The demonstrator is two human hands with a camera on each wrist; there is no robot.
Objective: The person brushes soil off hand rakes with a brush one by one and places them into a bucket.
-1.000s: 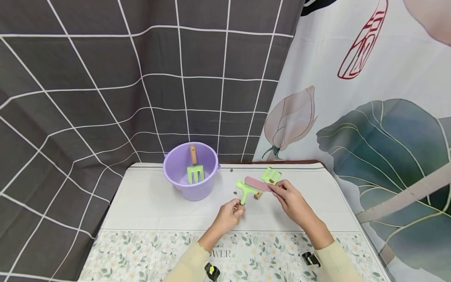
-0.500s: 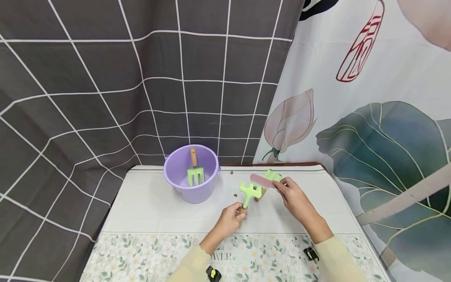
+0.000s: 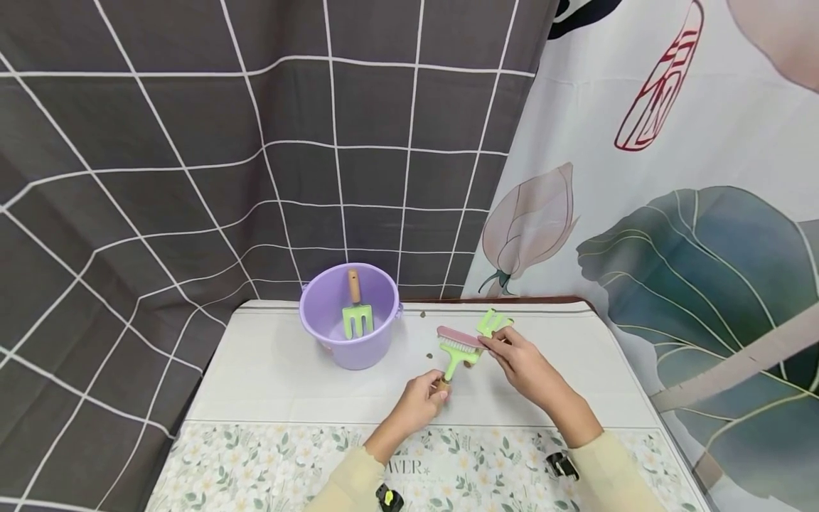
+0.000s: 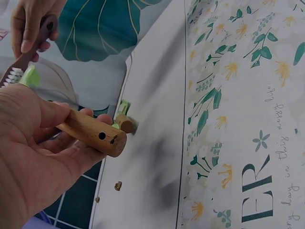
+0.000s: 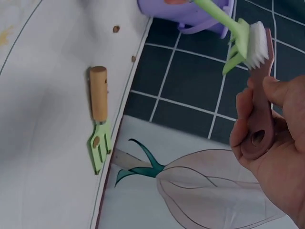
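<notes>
My left hand (image 3: 421,400) grips the wooden handle (image 4: 93,133) of a small green hand rake (image 3: 453,366), its head raised above the table. My right hand (image 3: 521,363) holds a pinkish brush (image 3: 457,336) by its handle, which has a hole near the end. In the right wrist view, the brush's white bristles (image 5: 258,45) touch the rake's green head (image 5: 242,40). Beneath, a green garden fork (image 5: 98,102) with a wooden handle lies on the table, a brown bit on its tines. In the head view the brush and right hand partly cover this fork.
A purple bucket (image 3: 358,353) stands at the back left of the table, with another green fork (image 3: 356,320) leaning inside. Small brown bits (image 3: 429,355) are scattered on the white cloth (image 3: 269,370). A grey gridded curtain (image 3: 371,178) hangs behind.
The brush slid right along the rake's head, then came back left onto it. The rake shifted slightly right in my left hand. The bucket and the lying fork stayed put.
</notes>
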